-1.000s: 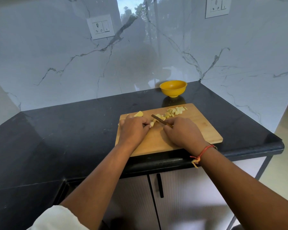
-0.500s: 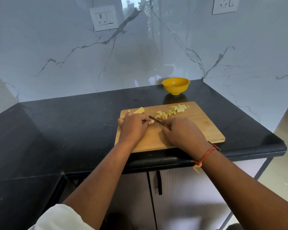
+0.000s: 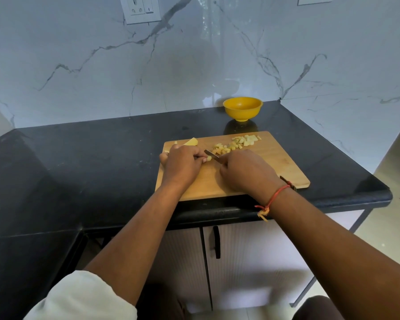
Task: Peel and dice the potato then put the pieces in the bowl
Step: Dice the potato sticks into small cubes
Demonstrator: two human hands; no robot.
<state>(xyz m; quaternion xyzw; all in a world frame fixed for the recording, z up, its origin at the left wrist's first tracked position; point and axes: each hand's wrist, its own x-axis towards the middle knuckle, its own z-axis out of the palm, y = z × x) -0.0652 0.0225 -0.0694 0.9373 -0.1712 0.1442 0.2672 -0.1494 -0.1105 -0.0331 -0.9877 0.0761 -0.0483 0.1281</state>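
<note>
We are counting one yellow bowl (image 3: 242, 109) at the worktop's far edge, one wooden cutting board (image 3: 275, 165), one knife (image 3: 212, 155), one large potato chunk (image 3: 192, 142), one small potato piece (image 3: 208, 159), two heaps of potato dice (image 3: 224, 148), one left hand (image 3: 183, 166), one right hand (image 3: 247, 172).

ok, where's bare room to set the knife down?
Free: right part of the cutting board, between diced pieces and right hand; counter left of the board and right of the bowl. Crowded: board's far strip, potato chunk to dice; mid-board, where left hand holds a potato piece at the knife.
</note>
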